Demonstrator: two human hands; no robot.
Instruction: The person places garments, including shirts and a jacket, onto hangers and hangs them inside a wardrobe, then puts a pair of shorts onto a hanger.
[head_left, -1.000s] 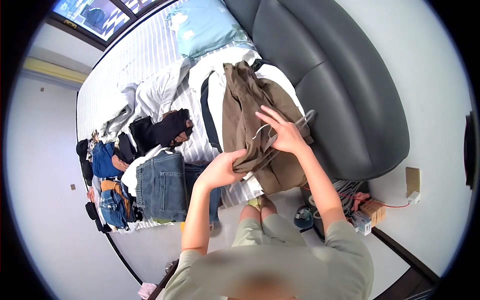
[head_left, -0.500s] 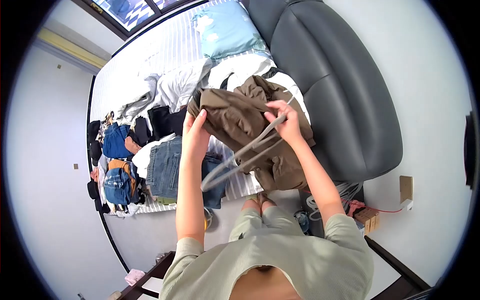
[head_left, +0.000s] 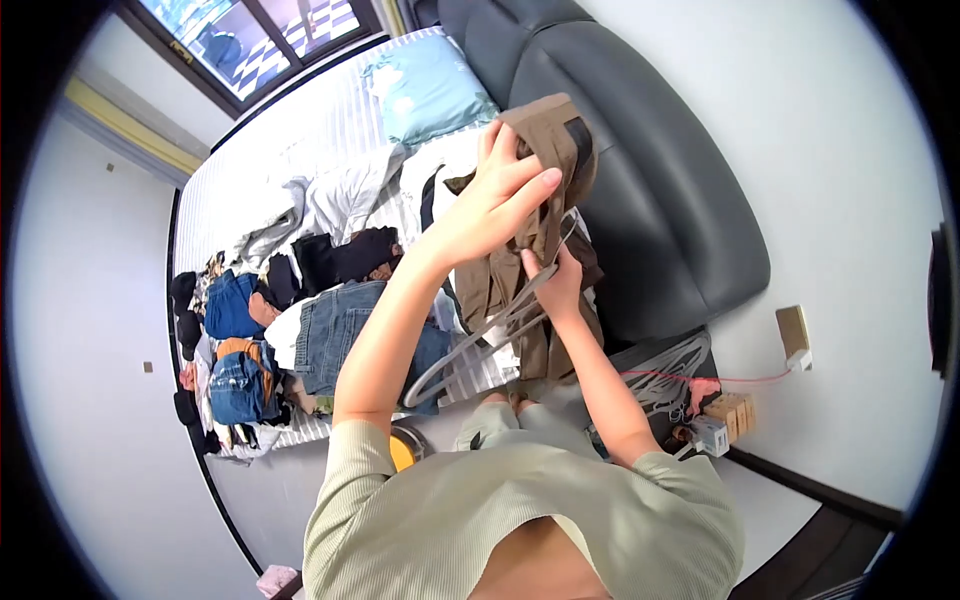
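Observation:
A brown garment (head_left: 555, 165) is raised in front of me, its lower part hanging toward the bed's front edge. I cannot make out whether it is a jacket or trousers. My left hand (head_left: 495, 195) grips its upper part, with some fingers behind the cloth. A dark patch shows near the top fold. Below, my right hand (head_left: 558, 288) is closed around a grey clothes hanger (head_left: 455, 352), whose loop points down and left. The hanger's hook end is close to the brown cloth.
Jeans (head_left: 335, 330) and piles of folded clothes, including a blue denim piece (head_left: 240, 388), lie on the striped bed (head_left: 300, 130). A teal pillow (head_left: 425, 90) rests by the dark padded headboard (head_left: 640, 180). More grey hangers (head_left: 675, 375) and small boxes (head_left: 732, 412) are at the right.
My left hand has moved up and right, carrying the garment's upper part toward the headboard. My right hand has dropped slightly, still with the hanger. The view has shifted a little.

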